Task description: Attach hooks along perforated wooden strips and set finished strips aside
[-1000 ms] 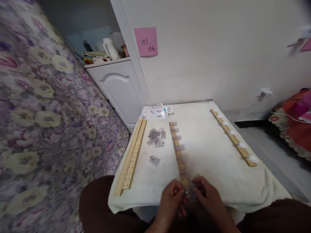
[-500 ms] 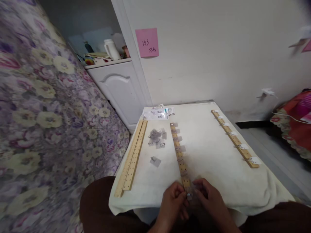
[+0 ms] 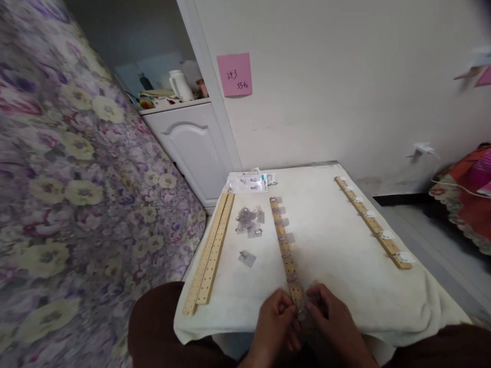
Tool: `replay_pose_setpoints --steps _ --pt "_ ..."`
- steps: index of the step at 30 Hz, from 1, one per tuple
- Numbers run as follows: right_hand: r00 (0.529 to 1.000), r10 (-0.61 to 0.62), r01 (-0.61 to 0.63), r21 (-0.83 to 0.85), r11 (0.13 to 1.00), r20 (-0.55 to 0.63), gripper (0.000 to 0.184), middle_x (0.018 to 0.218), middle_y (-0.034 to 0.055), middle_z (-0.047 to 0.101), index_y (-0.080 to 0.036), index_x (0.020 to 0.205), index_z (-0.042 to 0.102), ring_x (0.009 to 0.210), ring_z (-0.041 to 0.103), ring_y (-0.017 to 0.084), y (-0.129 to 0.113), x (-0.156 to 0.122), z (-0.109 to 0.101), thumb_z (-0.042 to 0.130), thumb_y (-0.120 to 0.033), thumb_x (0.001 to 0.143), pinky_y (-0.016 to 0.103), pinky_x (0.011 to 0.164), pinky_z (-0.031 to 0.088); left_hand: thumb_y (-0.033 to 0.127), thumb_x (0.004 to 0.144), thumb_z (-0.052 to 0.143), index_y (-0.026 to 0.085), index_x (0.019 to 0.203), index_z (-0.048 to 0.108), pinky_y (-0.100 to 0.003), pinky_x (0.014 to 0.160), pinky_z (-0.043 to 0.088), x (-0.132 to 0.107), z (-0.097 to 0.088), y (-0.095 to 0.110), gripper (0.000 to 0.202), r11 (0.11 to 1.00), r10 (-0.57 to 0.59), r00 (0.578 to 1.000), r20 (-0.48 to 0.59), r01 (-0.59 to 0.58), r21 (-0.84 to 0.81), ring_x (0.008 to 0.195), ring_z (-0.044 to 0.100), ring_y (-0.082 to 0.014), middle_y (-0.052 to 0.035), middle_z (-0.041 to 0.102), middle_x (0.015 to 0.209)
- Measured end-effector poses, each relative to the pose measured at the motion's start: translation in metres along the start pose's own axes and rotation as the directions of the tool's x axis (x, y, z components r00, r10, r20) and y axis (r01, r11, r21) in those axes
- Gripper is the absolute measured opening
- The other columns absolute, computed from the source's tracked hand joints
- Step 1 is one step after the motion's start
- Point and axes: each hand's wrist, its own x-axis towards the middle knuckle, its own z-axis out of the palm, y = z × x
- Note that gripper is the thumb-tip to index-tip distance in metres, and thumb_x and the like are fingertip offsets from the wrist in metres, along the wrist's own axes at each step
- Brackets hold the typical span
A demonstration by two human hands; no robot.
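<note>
A perforated wooden strip (image 3: 284, 246) lies lengthwise before me on the cloth, with several small clear plastic cards along it. My left hand (image 3: 275, 323) is closed at its near end, thumb and fingers pinched on the left edge. On the opposite side, my right hand (image 3: 333, 313) pinches a clear plastic card (image 3: 302, 313) that bears a small shiny metal piece, at that same end. Exactly how the metal piece sits on the strip is hidden by my fingers. One loose clear card (image 3: 247, 258) lies left of the strip, and a pile of similar cards (image 3: 249, 220) lies beyond it.
Two bare perforated wooden strips (image 3: 210, 255) lie along the table's left side. Another strip (image 3: 370, 220), with white round tags, lies at the right. Printed packaging (image 3: 247, 183) rests at the back left. A white cloth (image 3: 322, 225) covers the table, which stands against the wall.
The view has tilted slightly, so everything sits a little lower in the picture. My hands keep nearly the same grip at the strip's near end, with only slight finger movement.
</note>
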Motion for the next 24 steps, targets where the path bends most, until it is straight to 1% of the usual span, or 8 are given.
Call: replay_pose_setpoints --steps 4,8,13,18,24 --pt "1.0 -0.007 0.007 -0.007 1.0 0.002 0.013 0.077 0.0022 0.066 -0.02 0.087 0.055 0.073 0.062 0.019 -0.0002 0.0012 0.0007 0.05 -0.029 0.078 0.03 0.07 0.046 0.046 0.071 0.057 0.023 0.076 0.039 -0.015 0.024 0.028 0.001 0.0013 0.0004 0.029 1.0 -0.005 1.0 -0.008 0.005 0.003 0.025 0.049 -0.0091 0.0079 0.058 0.044" --pt "1.0 -0.002 0.002 -0.037 0.999 0.016 0.014 0.077 0.0018 0.066 -0.02 0.087 0.054 0.071 0.062 0.019 0.0018 0.0029 0.0015 0.05 -0.031 0.078 0.03 0.068 0.046 0.048 0.071 0.056 0.023 0.075 0.039 -0.016 0.024 0.028 0.0029 0.0012 0.0001 0.03 1.0 -0.006 1.0 -0.01 0.006 0.007 0.023 0.047 -0.0092 0.0079 0.058 0.043" --pt "0.998 0.018 -0.015 -0.053 0.998 0.055 0.016 0.077 0.002 0.066 -0.021 0.088 0.054 0.074 0.062 0.02 0.001 0.0038 0.0019 0.05 -0.033 0.079 0.03 0.07 0.046 0.052 0.07 0.058 0.023 0.075 0.039 -0.016 0.025 0.028 0.0027 0.0005 0.0008 0.035 1.0 -0.004 1.0 -0.005 0.005 0.01 0.024 0.047 -0.0096 0.0078 0.057 0.043" --pt "0.999 0.023 -0.022 -0.027 0.999 0.034 0.015 0.08 0.0023 0.069 -0.022 0.086 0.055 0.077 0.063 0.02 0.0009 0.0049 0.0029 0.054 -0.033 0.077 0.029 0.071 0.045 0.058 0.069 0.059 0.024 0.075 0.038 -0.017 0.026 0.029 0.0028 0.0015 0.0001 0.04 1.0 -0.009 1.0 -0.012 0.01 0.009 0.024 0.048 -0.0102 0.0082 0.056 0.042" --pt "0.998 0.05 -0.049 -0.049 0.998 0.022 0.014 0.07 -0.0011 0.065 -0.022 0.081 0.055 0.067 0.059 0.017 0.0024 0.0099 0.0018 0.058 -0.031 0.072 0.027 0.064 0.043 0.057 0.069 0.059 0.024 0.075 0.038 -0.017 0.026 0.028 0.0025 0.0023 0.0014 0.04 1.0 -0.016 1.0 -0.022 0.016 0.019 0.023 0.047 -0.0103 0.0078 0.056 0.04"
